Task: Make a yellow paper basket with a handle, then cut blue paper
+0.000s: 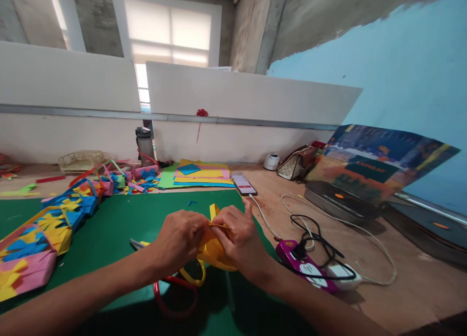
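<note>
Pinching yellow paper (214, 254) at its edge, left hand (182, 236) and right hand (239, 236) apparently steady it; contact partly hidden.

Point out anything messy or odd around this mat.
The black cable looks untidy, tangled beside and across the power strip; paper scraps lie strewn beyond the mat, left of the stacked sheets.
</note>
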`<state>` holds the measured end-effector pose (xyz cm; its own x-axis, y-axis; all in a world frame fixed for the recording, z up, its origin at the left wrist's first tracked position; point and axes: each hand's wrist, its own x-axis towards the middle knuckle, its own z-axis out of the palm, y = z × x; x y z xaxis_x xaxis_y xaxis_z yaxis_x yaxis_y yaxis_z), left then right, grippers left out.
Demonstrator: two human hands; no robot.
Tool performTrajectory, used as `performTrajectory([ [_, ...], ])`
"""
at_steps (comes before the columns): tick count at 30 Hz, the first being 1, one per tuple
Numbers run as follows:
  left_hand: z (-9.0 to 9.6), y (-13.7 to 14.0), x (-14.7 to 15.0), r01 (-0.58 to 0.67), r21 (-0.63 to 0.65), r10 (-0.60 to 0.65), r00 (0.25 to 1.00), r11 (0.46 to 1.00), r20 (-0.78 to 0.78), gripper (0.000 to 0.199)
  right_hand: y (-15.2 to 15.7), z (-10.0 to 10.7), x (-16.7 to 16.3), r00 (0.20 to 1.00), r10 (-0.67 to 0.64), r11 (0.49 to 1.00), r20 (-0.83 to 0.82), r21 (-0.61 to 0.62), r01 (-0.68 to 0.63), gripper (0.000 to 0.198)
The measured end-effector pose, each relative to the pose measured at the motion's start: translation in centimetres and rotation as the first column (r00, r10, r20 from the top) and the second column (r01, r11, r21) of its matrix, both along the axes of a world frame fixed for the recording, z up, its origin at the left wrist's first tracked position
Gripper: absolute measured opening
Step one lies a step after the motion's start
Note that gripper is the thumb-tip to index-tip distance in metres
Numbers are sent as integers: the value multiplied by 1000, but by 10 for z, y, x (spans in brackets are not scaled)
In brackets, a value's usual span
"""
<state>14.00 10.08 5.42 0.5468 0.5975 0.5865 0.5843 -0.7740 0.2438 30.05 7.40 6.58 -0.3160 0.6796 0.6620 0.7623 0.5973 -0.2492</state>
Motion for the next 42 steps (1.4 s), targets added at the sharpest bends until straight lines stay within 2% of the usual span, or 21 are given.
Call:
performTrajectory([
  [5,-2,2,2,-15,52,18,999,999,-48,27,0,0,1,1000,-7,1000,25,-10,7,11],
  [11,-2,7,1,133,230,-131,991,964,-24,28,-2,1,2,999,8,1000,37,2,-8,11],
  [18,-4,10,1,153,315,-153,988,937,-24,26,-3,1,1,999,24,1000,33,-13,-24,11],
  [23,0,10,0,158,276,-140,986,948,-85,26,-3,-1,1,999,22,999,35,-29,-21,11],
  [29,9,9,-4,140,149,-109,974,979,-196,25,0,-3,2,997,30,998,65,-52,-26,11],
  [35,11,8,-5,106,166,-68,973,980,-222,26,-1,-2,1,997,34,999,75,-41,-31,11],
  [42,11,7,-4,130,147,-98,974,981,-202,25,-1,-4,0,996,39,999,78,-29,-37,10],
])
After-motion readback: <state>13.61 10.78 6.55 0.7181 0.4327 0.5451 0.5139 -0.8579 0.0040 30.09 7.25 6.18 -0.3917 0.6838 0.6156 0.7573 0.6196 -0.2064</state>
